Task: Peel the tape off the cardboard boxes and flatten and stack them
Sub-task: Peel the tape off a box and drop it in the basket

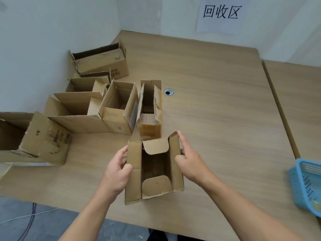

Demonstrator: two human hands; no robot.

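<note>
A small open cardboard box [154,186] with its flaps spread stands near the table's front edge, between my two hands. My left hand [117,173] grips its left flap, thumb on the inside face and fingers behind. My right hand [191,162] holds the right side, with the thumb on the right flap and fingers along the outer wall. Several more open cardboard boxes [119,108] stand in a row to the left and behind. No tape shows on the held box.
The wooden table [217,110] has a cable hole [168,92] in its middle. A blue plastic basket [307,185] sits at the right edge. A paper sign [221,13] hangs on the back wall. Cables lie on the floor at the lower left.
</note>
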